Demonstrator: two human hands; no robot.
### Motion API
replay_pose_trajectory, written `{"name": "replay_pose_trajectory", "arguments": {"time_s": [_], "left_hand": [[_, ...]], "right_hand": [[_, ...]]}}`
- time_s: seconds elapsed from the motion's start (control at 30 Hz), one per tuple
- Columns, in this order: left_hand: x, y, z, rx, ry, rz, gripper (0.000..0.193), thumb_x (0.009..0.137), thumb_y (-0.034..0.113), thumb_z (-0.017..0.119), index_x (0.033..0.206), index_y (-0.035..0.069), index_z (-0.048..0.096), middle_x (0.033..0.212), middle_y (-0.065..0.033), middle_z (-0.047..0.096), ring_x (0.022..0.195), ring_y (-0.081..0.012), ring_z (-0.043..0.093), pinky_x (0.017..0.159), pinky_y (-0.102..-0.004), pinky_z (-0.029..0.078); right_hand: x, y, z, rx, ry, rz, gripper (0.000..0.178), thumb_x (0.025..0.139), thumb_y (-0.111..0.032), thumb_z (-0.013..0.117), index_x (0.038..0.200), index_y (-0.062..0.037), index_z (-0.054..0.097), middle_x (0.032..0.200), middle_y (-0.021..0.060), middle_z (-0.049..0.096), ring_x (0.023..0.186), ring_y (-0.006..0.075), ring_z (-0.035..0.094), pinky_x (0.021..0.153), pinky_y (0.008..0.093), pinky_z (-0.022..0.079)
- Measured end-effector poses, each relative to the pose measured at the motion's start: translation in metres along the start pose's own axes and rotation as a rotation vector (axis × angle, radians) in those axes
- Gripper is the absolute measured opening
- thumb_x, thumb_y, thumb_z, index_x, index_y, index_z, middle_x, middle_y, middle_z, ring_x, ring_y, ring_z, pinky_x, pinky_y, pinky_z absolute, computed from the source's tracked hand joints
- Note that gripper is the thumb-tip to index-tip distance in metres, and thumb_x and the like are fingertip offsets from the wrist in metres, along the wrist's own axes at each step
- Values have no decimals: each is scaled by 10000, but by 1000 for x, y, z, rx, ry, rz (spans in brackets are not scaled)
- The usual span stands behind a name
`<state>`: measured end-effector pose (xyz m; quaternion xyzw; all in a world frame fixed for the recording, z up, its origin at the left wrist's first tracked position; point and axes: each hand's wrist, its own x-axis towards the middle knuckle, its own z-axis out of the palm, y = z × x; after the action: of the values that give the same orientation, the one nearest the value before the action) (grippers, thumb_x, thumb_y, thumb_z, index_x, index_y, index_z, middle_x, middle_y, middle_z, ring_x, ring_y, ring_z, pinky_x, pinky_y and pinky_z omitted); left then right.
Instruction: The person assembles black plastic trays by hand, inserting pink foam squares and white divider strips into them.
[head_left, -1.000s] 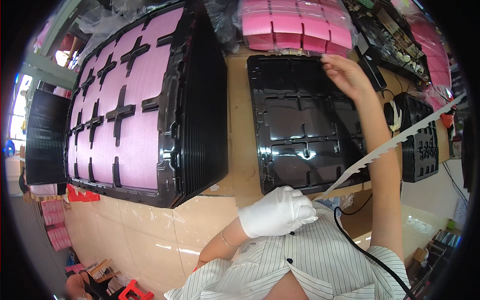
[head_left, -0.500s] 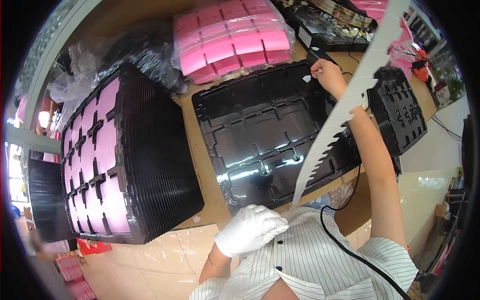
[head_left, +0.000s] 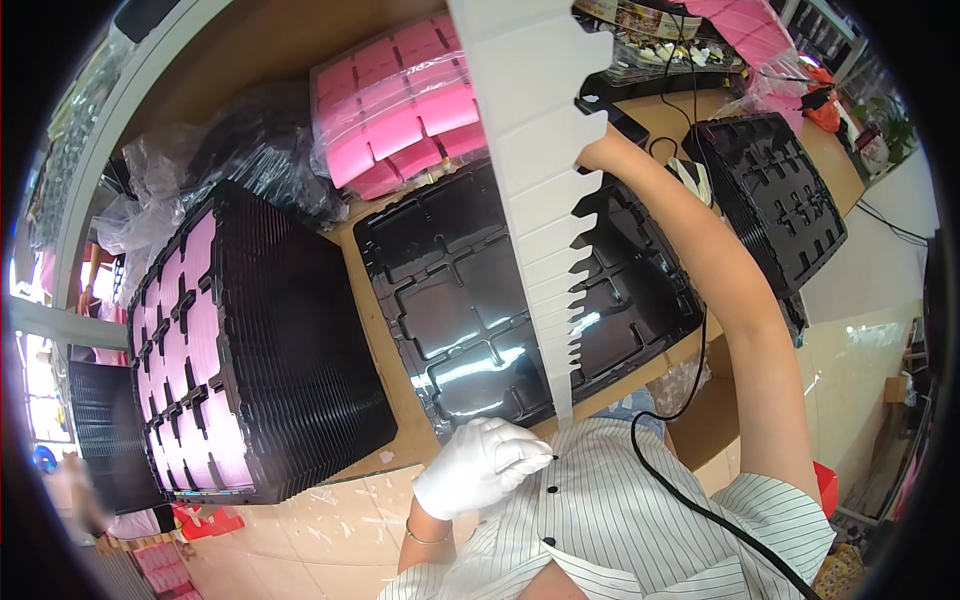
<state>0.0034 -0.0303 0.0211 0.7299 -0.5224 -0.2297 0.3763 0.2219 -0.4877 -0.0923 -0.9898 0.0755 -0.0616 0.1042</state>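
Note:
My left hand (head_left: 480, 465), in a white glove, is closed with its fingers bunched at the near edge of a black plastic tray (head_left: 450, 310); anything inside them is hidden. The tray lies on the table with moulded ridges and bright reflections. A long white strip (head_left: 515, 130) with a toothed right edge crosses the view from the top to my striped shirt. Behind it, over the tray's far side, my right hand is covered; only the bare wrist (head_left: 605, 155) and forearm show, so its fingers cannot be seen.
A tall stack of black trays with pink sheets (head_left: 300, 340) stands at left. Plastic-wrapped pink foam (head_left: 400, 120) sits at the back, beside crumpled plastic (head_left: 260, 150). More black trays (head_left: 775, 200) stand at right. A black cable (head_left: 690, 480) runs across my shirt.
My right hand has moved left from the tray's far right corner and passed behind the white strip. The strip appears further left and more upright. My left hand stays closed in nearly the same place.

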Motion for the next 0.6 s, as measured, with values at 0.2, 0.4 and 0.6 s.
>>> {"name": "replay_pose_trajectory", "arguments": {"time_s": [0.2,0.4,0.6], "left_hand": [[-1,2,-2,-4,11,-21,223,926,317,640,932,126,756,957,-21,741,864,-225,690,805,-357,541],[-2,-2,1,6,24,-12,215,923,309,642,922,128,758,947,-27,741,850,-227,692,796,-357,543],[-5,-6,6,4,86,40,139,811,215,724,940,165,719,931,-4,709,833,-237,662,779,-368,510]], "right_hand": [[7,-7,-4,-41,-68,-47,237,765,-80,660,940,67,722,996,271,690,974,408,679,852,432,548],[7,-15,-2,-53,-64,38,242,770,-67,648,962,61,723,1005,278,687,967,412,678,836,435,552],[-59,-49,-8,381,247,-16,165,818,-60,646,937,49,677,973,235,678,951,384,659,845,436,532]]}}
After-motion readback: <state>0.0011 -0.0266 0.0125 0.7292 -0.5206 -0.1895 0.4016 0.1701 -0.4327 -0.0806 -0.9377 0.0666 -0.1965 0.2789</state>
